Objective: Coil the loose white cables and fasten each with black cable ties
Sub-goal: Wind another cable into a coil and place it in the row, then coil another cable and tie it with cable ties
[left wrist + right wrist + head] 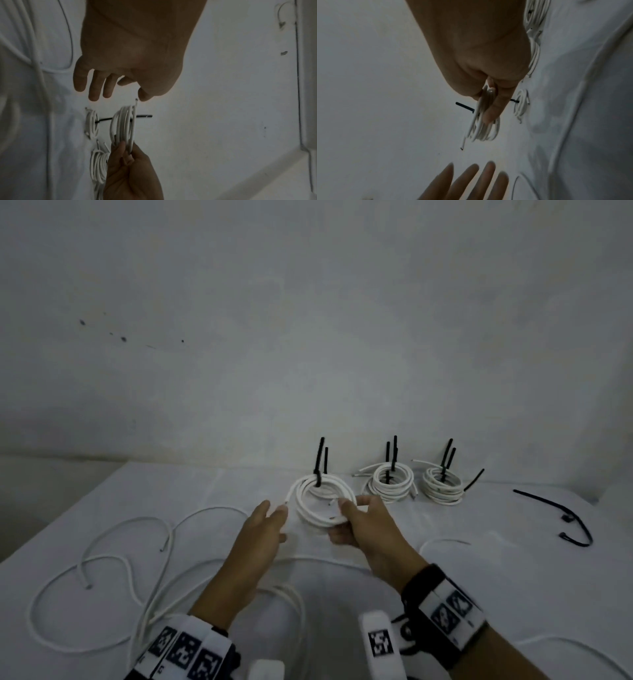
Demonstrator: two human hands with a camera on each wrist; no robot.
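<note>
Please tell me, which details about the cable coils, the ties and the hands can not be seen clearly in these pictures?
- Held coil: right hand covers its near side in the head view; a second tie there cannot be told.
- Black tie on it: too small to tell if its lock is closed.
- Two far coils: partly hidden behind the right hand in the left wrist view.
- Loose cables: cut off by the bottom edge.
- Left hand: its palm is hidden in the head view.

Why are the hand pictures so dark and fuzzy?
Head view: dim but clear, coil sharp. Left wrist view: left hand a dark close shape against the pale wall. Right wrist view: right hand shadowed, the left hand's fingers smeared.
</note>
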